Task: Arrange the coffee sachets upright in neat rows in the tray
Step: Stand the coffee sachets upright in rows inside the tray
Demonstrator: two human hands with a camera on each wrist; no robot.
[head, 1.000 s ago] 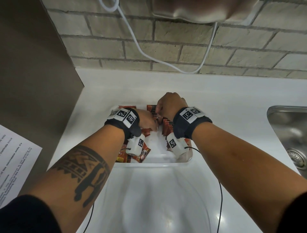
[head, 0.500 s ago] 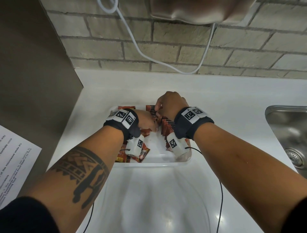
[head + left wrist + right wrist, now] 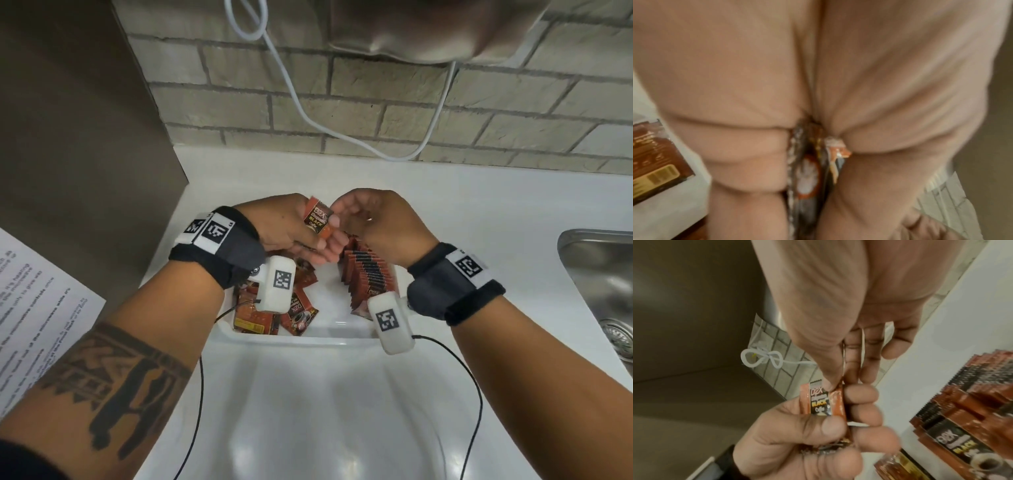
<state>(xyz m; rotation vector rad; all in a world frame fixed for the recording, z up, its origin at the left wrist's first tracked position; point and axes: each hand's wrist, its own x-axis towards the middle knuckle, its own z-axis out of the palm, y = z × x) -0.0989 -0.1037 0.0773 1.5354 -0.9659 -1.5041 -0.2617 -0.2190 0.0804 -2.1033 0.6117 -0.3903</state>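
A white tray (image 3: pixel 308 337) sits on the counter. A row of upright orange-and-black coffee sachets (image 3: pixel 366 270) (image 3: pixel 972 402) stands along its right side. Several loose sachets (image 3: pixel 294 315) lie flat at its left. My left hand (image 3: pixel 308 236) (image 3: pixel 797 431) is raised above the tray and grips a small bundle of sachets (image 3: pixel 318 219) (image 3: pixel 807 170). My right hand (image 3: pixel 346 212) (image 3: pixel 838 379) meets it from the right. Its thumb and fingers pinch the top edge of the front sachet (image 3: pixel 818 402) in that bundle.
A steel sink (image 3: pixel 603 274) lies at the right. A printed sheet (image 3: pixel 34 308) hangs on the brown panel (image 3: pixel 68 137) at the left. A white cable (image 3: pixel 308 113) loops down the brick wall. A clear plastic lid (image 3: pixel 325 411) lies in front of the tray.
Both hands have risen out of the tray. The left hand now holds a bundle of sachets up, and the right hand has come to its top edge.
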